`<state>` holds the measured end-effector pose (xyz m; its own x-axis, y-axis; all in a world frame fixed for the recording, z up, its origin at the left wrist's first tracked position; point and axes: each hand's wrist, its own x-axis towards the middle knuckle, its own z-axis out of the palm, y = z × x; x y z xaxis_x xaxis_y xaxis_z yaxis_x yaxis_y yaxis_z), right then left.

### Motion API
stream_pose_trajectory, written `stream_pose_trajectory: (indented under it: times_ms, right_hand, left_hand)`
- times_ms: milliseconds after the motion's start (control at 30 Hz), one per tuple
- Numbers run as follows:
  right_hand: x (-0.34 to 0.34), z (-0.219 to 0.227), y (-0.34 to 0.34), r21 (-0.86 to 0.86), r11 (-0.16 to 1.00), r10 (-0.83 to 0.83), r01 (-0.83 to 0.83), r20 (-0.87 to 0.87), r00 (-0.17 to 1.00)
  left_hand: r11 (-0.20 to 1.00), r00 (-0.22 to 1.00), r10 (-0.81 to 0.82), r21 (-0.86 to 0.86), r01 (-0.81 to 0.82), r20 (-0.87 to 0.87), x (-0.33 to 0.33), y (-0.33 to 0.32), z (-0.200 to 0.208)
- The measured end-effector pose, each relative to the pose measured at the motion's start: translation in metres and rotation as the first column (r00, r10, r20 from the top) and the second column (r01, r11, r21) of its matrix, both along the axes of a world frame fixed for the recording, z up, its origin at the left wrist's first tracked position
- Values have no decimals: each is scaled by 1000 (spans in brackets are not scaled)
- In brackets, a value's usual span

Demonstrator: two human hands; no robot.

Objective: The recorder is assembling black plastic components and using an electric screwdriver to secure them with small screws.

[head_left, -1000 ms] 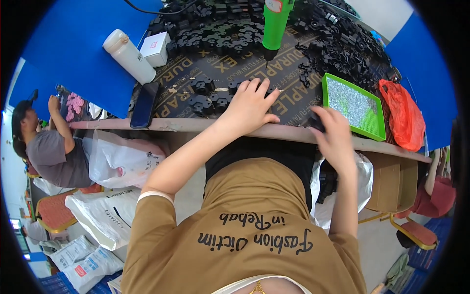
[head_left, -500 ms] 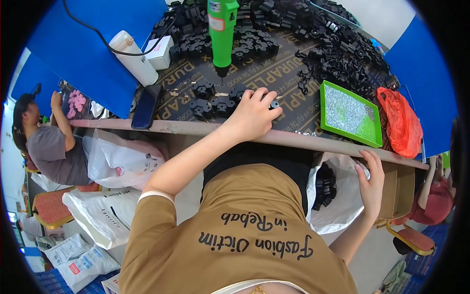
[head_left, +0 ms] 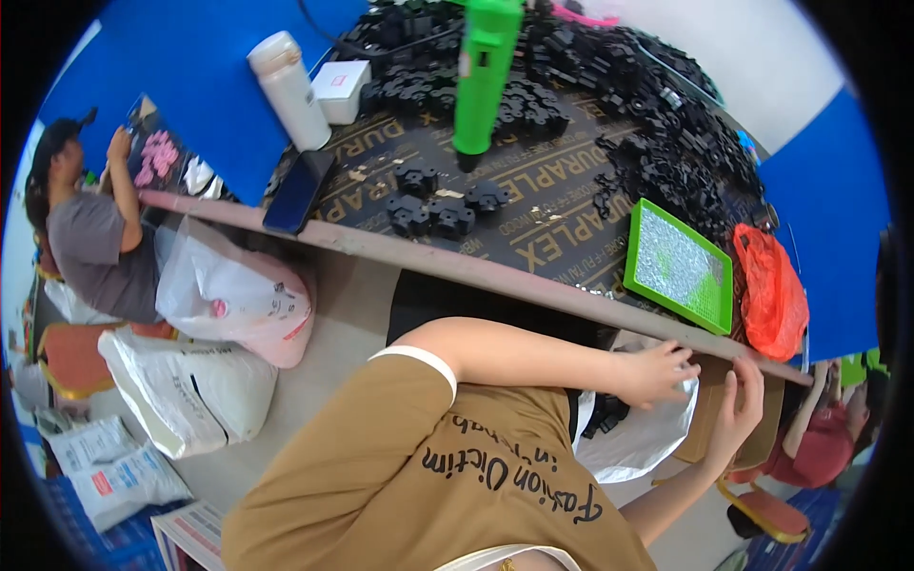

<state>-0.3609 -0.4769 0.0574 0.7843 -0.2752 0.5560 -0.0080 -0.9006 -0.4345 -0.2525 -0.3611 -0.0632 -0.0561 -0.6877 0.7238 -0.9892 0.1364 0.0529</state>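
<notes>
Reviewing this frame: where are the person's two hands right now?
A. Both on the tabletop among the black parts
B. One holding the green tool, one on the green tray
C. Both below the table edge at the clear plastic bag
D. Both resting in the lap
C: the left hand and the right hand are both below the table edge, at the mouth of the clear plastic bag.

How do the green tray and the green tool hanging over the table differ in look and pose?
The green tray is flat and square, while the green tool is long and narrow. The tray lies on the table near its front edge; the tool hangs upright above it, tip down, over small black parts. The tray holds a glittering fill; the tool's body is plain. Both are bright green.
</notes>
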Motion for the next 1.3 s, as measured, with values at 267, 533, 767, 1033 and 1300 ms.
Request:
stream_pose_trajectory:
  times_ms: [267,533,767,1033,1300]
  right_hand:
    - [69,-44,85,242,925,289,-294,54,956]
    - [218,-92,204,19,844,534,-536,-111,838]
    - [248,-87,231,173,879,474,-443,-226,851]
    - [131,-28,145,219,865,481,-452,-103,871]
    - [-1,-37,-8,-153,988,-83,3,-519,851]
  left_hand:
    - [935,953,276,-195,-297,-129,64,214,56]
    - [430,476,876,334,-839,70,124,305,55]
    - [455,522,853,471,-756,15,129,309,51]
    - [571,599,801,296,-766,4,125,315,48]
    - [671,669,739,154,-725,-75,128,301,51]
